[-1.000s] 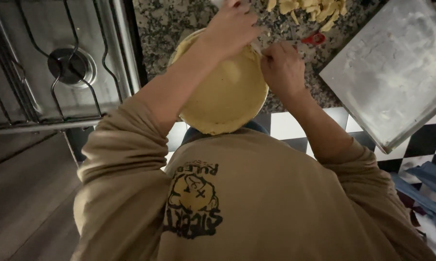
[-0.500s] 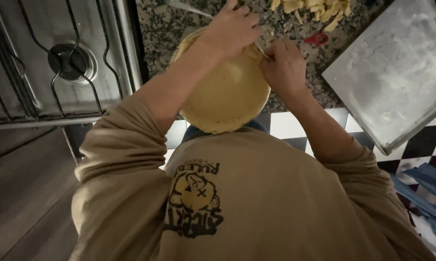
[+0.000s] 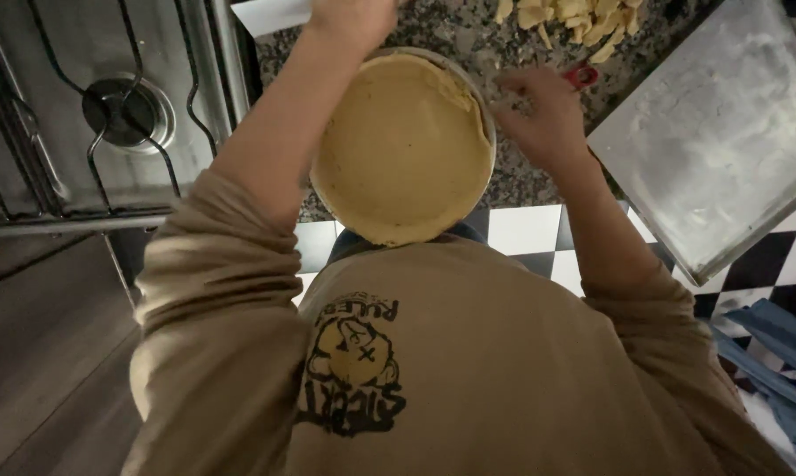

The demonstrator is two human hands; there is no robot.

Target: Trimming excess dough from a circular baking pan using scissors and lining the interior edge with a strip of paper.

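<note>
A round pie dish [image 3: 484, 132] lined with pale yellow dough [image 3: 402, 150] sits at the front edge of a speckled granite counter [image 3: 504, 185]. My left hand [image 3: 354, 18] reaches over the far rim of the dish. The frame's top edge cuts it off, so its fingers are hidden. My right hand [image 3: 548, 115] hovers just right of the dish, off the rim, fingers loosely bent and nothing visible in them. A small red-handled thing [image 3: 583, 78] lies on the counter right behind its fingertips.
A pile of pale cut pieces [image 3: 574, 18] lies at the back of the counter. A floured metal baking sheet [image 3: 724, 150] overhangs the counter at right. A gas hob with black grates [image 3: 107, 115] is at left. Below lies a checkered floor [image 3: 521, 234].
My right hand has left the dish's rim and moved right, toward the red-handled thing. My left hand has shifted further up over the far rim. The dish has stayed in place.
</note>
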